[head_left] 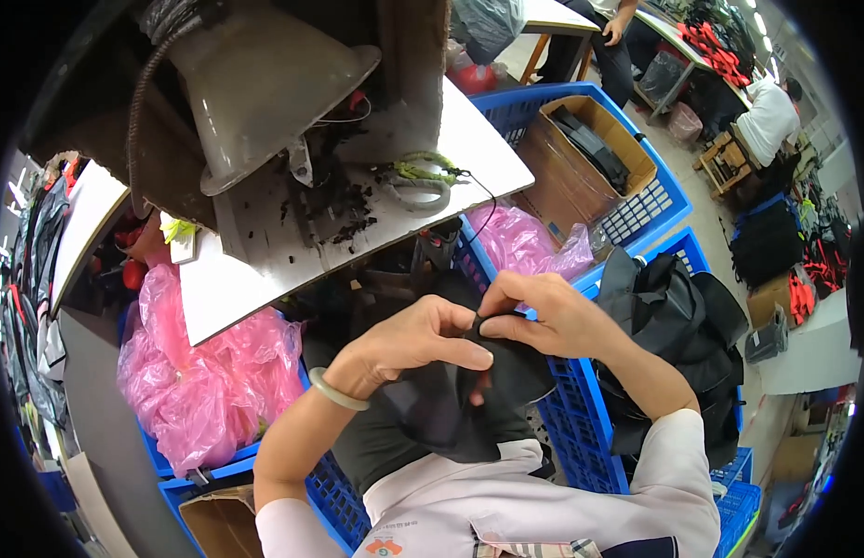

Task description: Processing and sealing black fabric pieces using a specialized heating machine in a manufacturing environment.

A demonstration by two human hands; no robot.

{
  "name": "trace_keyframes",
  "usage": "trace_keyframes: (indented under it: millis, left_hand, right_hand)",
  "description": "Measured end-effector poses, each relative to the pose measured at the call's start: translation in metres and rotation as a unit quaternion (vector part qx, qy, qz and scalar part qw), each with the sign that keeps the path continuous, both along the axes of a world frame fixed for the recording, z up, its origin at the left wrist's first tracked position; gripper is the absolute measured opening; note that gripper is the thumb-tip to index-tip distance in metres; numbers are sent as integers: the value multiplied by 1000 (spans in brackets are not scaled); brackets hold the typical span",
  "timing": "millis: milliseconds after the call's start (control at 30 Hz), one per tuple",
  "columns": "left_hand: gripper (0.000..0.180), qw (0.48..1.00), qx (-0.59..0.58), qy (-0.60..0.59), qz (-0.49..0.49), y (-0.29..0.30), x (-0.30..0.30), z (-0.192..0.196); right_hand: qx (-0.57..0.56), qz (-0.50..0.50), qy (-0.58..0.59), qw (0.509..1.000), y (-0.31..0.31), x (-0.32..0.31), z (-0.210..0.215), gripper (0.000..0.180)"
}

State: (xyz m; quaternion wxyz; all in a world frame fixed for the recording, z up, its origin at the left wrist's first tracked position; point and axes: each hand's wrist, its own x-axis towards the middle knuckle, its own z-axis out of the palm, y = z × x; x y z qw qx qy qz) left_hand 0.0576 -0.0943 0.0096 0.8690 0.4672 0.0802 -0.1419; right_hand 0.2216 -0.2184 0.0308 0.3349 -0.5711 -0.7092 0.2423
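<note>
Both hands meet over my lap on a piece of black fabric (518, 374). My left hand (409, 342), with a pale bangle at the wrist, is closed on the cloth between thumb and fingers. Opposite it, my right hand (551, 314) pinches the upper edge of the same piece. A small blue bit shows by the right fingertips; I cannot make out what it is. The cloth hangs down between the hands toward my dark trousers. Beyond them, a pair of scissors (421, 191) with yellow-green wrapping on a handle lies on the white worktable (251, 290).
A machine with a large cream housing (255, 93) stands on the table, dark scraps beneath it. Pink plastic bags (209, 372) fill a crate at left. On the right are a blue crate (678, 200) holding a cardboard box (562, 177), and piled black fabric (674, 335). Other people are farther back.
</note>
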Motion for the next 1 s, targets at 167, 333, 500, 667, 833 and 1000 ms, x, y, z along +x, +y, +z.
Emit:
trace_keyframes:
  millis: [167, 333, 500, 667, 833, 1000]
  left_hand:
    - [34, 661, 671, -145, 304, 2, -10, -26]
    - [17, 767, 507, -45, 392, -36, -13, -32]
    - [10, 911, -2, 25, 413, -19, -7, -37]
    - [12, 968, 82, 65, 229, 27, -34, -3]
    - [12, 948, 258, 8, 188, 59, -45, -2]
    - [14, 915, 182, 66, 354, 78, -46, -22]
  right_hand:
    - [-59, -111, 81, 989, 18, -4, -15, 14]
    - [-57, -120, 80, 988, 41, -11, -16, 15]
    - [-87, -98, 78, 988, 53, -12, -8, 16]
    - [-220, 19, 176, 959, 69, 3, 5, 21]
    - [-63, 143, 29, 987, 93, -6, -23, 20]
    - [-87, 23, 112, 990, 122, -18, -36, 17]
